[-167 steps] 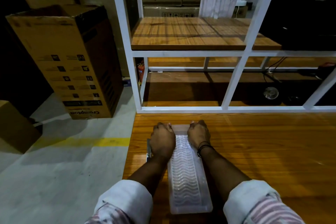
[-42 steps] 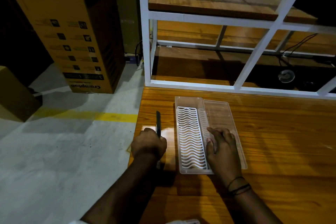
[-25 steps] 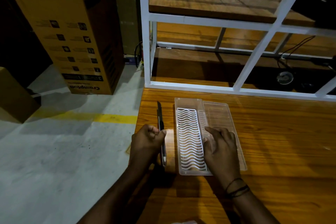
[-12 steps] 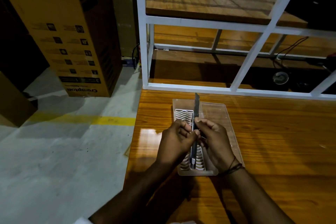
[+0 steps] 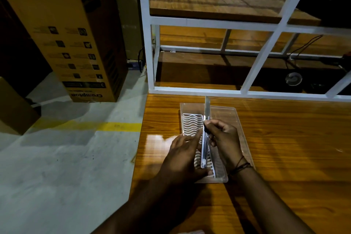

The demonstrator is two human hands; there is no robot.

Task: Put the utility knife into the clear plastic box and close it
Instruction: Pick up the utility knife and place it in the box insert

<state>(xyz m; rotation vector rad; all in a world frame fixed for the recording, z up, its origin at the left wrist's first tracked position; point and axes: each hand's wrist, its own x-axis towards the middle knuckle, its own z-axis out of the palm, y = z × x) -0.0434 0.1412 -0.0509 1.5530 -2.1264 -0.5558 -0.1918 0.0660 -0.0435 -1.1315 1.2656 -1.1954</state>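
The clear plastic box (image 5: 182,107) lies open on the wooden table, its base with a white wavy insert (image 5: 190,122) on the left and its lid (image 5: 228,115) folded flat to the right. The utility knife (image 5: 204,148) hovers lengthwise over the base, its blade (image 5: 207,107) extended and pointing away from me. My right hand (image 5: 224,137) pinches the knife's middle from the right. My left hand (image 5: 182,156) lies against the knife's left side, fingertips on the handle and thumb by its near end. Both hands hide the near part of the box.
The box sits near the table's left edge (image 5: 141,138), with grey floor and a yellow line (image 5: 85,126) beyond. A white metal shelf frame (image 5: 150,43) rises at the table's far edge. A tall cardboard carton (image 5: 66,34) stands on the floor at the left.
My left hand lifted the knife from the table left of the box and carried it over the open base. My right hand left the lid and gripped the knife.
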